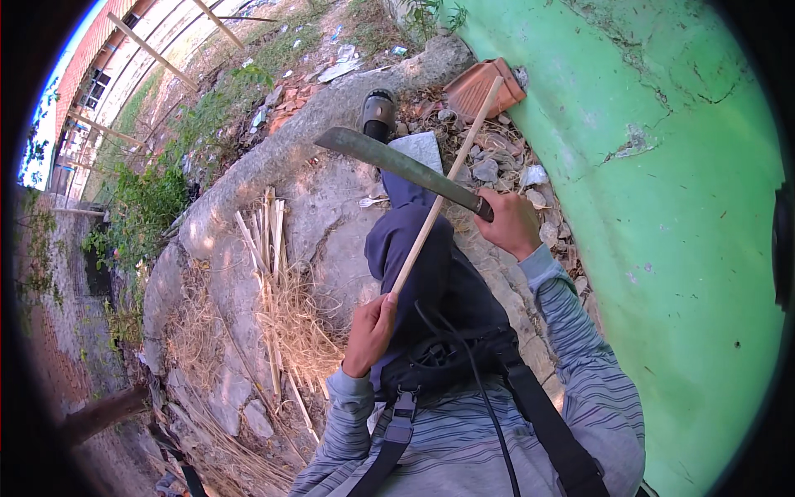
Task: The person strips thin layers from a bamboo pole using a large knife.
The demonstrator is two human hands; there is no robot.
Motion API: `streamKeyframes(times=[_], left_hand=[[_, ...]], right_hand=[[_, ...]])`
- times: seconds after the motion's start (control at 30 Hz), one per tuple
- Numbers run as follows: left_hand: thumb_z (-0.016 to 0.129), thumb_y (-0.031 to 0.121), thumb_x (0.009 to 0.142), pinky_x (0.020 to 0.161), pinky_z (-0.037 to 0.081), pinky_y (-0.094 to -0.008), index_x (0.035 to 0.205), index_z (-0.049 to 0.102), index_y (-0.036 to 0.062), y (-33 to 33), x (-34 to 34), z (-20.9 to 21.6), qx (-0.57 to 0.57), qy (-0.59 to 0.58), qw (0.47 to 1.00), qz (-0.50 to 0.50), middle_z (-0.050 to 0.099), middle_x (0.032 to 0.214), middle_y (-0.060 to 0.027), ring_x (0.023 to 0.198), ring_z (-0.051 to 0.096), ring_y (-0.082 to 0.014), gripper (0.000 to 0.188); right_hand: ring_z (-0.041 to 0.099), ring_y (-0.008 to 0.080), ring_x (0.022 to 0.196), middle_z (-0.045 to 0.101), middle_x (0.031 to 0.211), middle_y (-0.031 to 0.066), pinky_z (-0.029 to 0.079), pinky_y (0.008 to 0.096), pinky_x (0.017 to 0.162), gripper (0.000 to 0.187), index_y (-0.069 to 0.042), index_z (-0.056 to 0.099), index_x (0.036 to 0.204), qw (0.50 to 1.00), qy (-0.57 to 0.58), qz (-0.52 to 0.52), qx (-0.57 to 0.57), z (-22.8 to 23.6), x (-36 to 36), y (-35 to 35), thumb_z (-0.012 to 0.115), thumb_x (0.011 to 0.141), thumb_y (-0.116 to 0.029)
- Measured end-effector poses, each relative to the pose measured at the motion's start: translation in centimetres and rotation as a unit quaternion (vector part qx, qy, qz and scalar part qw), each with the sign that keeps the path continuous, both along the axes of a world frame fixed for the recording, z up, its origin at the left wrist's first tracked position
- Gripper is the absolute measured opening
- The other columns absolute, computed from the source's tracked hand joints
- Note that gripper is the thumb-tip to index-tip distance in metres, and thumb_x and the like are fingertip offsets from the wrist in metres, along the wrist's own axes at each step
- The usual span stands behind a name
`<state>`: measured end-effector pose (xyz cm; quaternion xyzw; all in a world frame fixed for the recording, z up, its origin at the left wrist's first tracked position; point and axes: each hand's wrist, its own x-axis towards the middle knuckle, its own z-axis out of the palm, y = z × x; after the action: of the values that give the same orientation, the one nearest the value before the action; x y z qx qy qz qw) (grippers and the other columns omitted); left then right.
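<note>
My left hand point(370, 334) is closed around the near end of a long, pale bamboo strip point(425, 234), which slants up and away to the right across my leg. In my right hand point(511, 222) is the handle of a machete point(397, 167). Its broad, dull blade points to the left and crosses the strip about midway; whether the two touch I cannot tell. Beneath them is my leg in dark trousers point(414, 240), bent over the stone ground.
Several split bamboo strips point(272, 240) lie at left beside a heap of curly shavings point(298, 323). A green cracked wall point(662, 248) rises close on my right. Rubble point(489, 170) and a clay roof tile point(484, 87) lie at its foot. Straps and a cable point(489, 406) hang across my front.
</note>
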<state>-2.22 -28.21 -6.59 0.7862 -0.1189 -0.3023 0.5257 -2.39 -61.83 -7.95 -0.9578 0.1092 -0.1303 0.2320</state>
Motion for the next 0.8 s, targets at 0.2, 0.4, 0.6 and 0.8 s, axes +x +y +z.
streamKeyframes(times=[0.2, 0.4, 0.6, 0.8], left_hand=[[0.049, 0.032, 0.112, 0.054, 0.033, -0.0336, 0.082, 0.053, -0.0003, 2.0, -0.6, -1.1, 0.020, -0.044, 0.999, -0.015, 0.042, 0.063, -0.0044, 0.058, 0.040, -0.0122, 0.045], [0.049, 0.031, 0.112, 0.055, 0.036, -0.0396, 0.085, 0.055, -0.0025, -0.5, 0.4, 1.1, 0.051, -0.063, 0.997, -0.021, 0.047, 0.062, -0.0124, 0.055, 0.046, -0.0206, 0.044], [0.046, 0.029, 0.114, 0.056, 0.035, -0.0287, 0.083, 0.051, 0.0021, -1.0, 1.6, 0.8, 0.031, -0.060, 0.997, -0.037, 0.044, 0.068, 0.0014, 0.063, 0.040, -0.0077, 0.041], [0.048, 0.027, 0.113, 0.054, 0.035, -0.0365, 0.084, 0.053, -0.0012, -0.7, 1.5, 0.4, 0.022, -0.069, 0.997, -0.037, 0.044, 0.063, -0.0087, 0.057, 0.042, -0.0170, 0.040]], right_hand=[[0.069, 0.0395, 0.062, 0.064, 0.063, 0.0183, 0.054, 0.0500, 0.060, 0.023, -0.005, 0.069, 0.093, 0.996, -0.018, -0.069, 0.061, -1.8, -0.8, -2.4, 0.073, 0.080, -0.023], [0.071, 0.0374, 0.066, 0.068, 0.070, 0.0157, 0.056, 0.0478, 0.062, 0.028, -0.005, 0.069, 0.101, 0.997, -0.001, -0.036, 0.070, -1.1, -2.1, -0.8, 0.076, 0.079, -0.021], [0.072, 0.0338, 0.071, 0.071, 0.077, 0.0105, 0.056, 0.0445, 0.063, 0.036, -0.011, 0.067, 0.110, 0.994, -0.035, 0.094, 0.049, 0.4, -3.5, 1.2, 0.082, 0.080, -0.024], [0.071, 0.0374, 0.069, 0.069, 0.072, 0.0141, 0.055, 0.0461, 0.062, 0.032, -0.006, 0.068, 0.100, 0.995, 0.043, 0.078, 0.038, -0.1, -2.9, -1.5, 0.080, 0.086, -0.031]])
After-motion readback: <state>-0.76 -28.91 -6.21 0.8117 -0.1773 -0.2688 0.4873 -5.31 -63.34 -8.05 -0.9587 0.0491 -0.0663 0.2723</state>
